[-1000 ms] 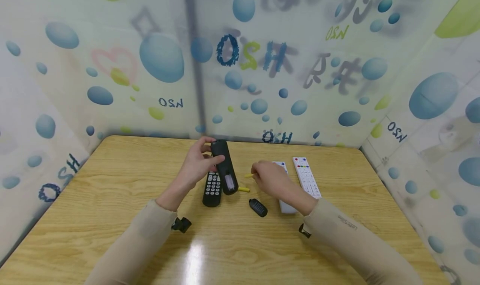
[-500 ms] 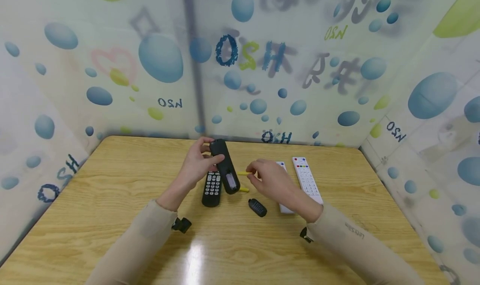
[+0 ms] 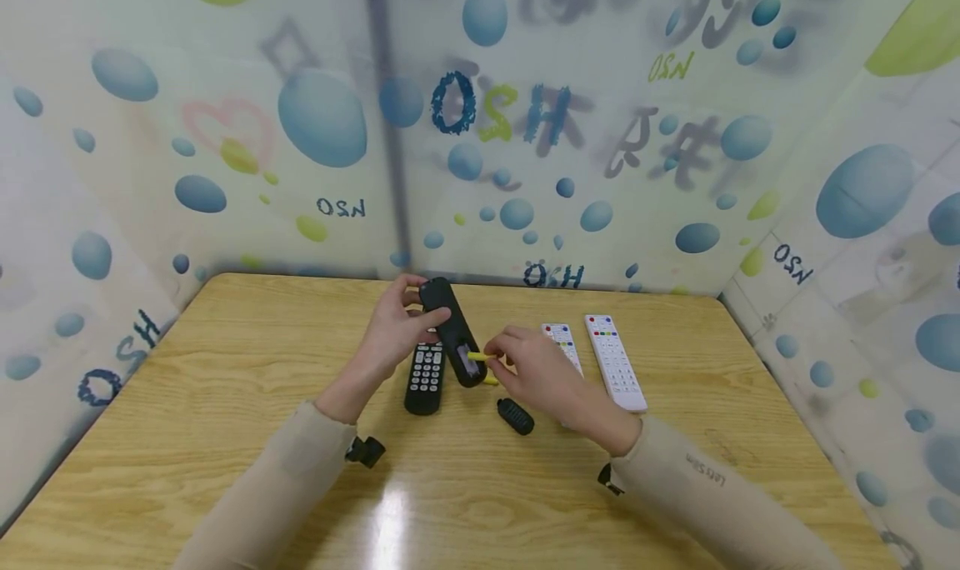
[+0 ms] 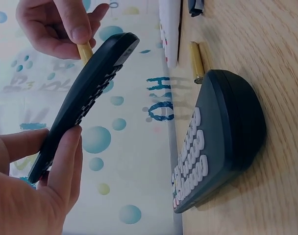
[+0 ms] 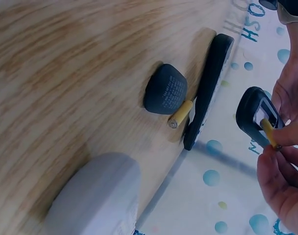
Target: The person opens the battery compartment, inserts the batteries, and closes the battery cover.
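My left hand point(image 3: 392, 324) grips a black remote control point(image 3: 448, 320) near its upper end, back side towards me, raised off the table. Its battery compartment point(image 3: 468, 359) is uncovered at the lower end. Between thumb and fingers my right hand point(image 3: 536, 366) pinches a yellow battery point(image 3: 480, 356), whose far end overlaps that compartment. In the right wrist view the battery point(image 5: 268, 131) slants at the opening. A second yellow battery point(image 4: 196, 62) lies on the table, partly hidden in the head view. The black battery cover point(image 3: 515, 416) rests on the table below my right hand.
Another black remote point(image 3: 425, 378) lies buttons up under the raised one. Two white remotes lie to the right: one point(image 3: 561, 341) partly behind my right hand, the other point(image 3: 617, 362) farther right. A patterned curtain point(image 3: 480, 178) hangs behind the table's back edge.
My right hand has carried the battery leftwards until its tip overlaps the compartment. The held remote's lower end has swung slightly to the right; my left hand has barely moved.
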### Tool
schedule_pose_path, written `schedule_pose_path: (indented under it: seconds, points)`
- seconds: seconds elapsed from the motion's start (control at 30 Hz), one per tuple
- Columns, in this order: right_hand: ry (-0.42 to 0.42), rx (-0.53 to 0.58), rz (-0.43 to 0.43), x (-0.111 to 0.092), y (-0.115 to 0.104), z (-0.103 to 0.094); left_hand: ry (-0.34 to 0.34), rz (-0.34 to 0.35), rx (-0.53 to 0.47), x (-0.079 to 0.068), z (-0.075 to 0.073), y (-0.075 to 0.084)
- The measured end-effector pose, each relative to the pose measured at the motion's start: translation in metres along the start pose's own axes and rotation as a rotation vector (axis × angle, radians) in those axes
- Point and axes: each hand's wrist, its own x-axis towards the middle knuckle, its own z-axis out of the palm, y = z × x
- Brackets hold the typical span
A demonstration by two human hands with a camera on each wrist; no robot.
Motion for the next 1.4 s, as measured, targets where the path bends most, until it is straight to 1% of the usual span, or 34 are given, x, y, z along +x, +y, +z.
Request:
schedule_pose_path:
  seconds: [0.23, 0.37, 0.53, 0.7, 0.97, 1.2, 1.4]
  points:
    - [0.008, 0.009, -0.036, -0.0019, -0.0058, 0.0006, 0.002, 0.011, -0.03, 0.0, 0.0016, -0.0001]
    - [0.016, -0.019, -0.06, -0.0024, -0.0082, 0.001, 0.008, 0.013, -0.04, 0.0003, 0.002, -0.0003]
    - [0.052, -0.058, -0.086, -0.0026, -0.0085, 0.0029, 0.02, 0.012, -0.063, 0.0011, 0.0016, -0.0011]
    - [0.091, -0.064, -0.11, -0.0029, -0.0072, 0.0052, 0.024, -0.003, -0.093, 0.0024, 0.0009, -0.0013]
    - [0.094, -0.07, -0.155, -0.0011, -0.007, 0.0058, 0.033, -0.007, -0.094, 0.0036, -0.0016, -0.0005]
    - [0.069, -0.069, -0.153, -0.0004, -0.0084, 0.0068, 0.041, -0.005, -0.094, 0.0046, -0.0031, 0.0002]
    - [0.098, -0.056, -0.097, -0.0008, -0.0101, 0.0093, 0.048, -0.01, -0.104, 0.0048, -0.0019, 0.0001]
